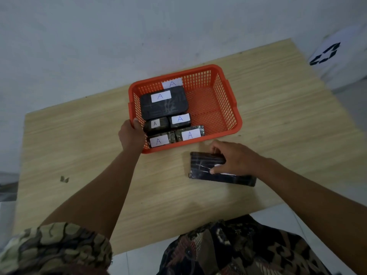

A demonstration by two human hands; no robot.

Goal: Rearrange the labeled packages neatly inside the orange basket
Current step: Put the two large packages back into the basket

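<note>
An orange basket (224, 108) stands on the wooden table (83, 155). Its left half holds several black packages with white "A" labels: a large one (164, 105), two small ones (156, 125) (180, 120) and two at the near wall (160, 140) (189, 132). Another "A" label (172, 83) sticks to the basket's far wall. My left hand (131, 134) grips the basket's near left rim. My right hand (236, 157) lies on a flat black package (204, 165) on the table in front of the basket, fingers curled over its edges. Its label is mostly hidden.
The basket's right half has bare mesh floor. A white box with a black recycling mark (327, 54) stands past the table's far right corner. A small dark scrap (64, 179) lies on the table at the left. A wall rises behind the table.
</note>
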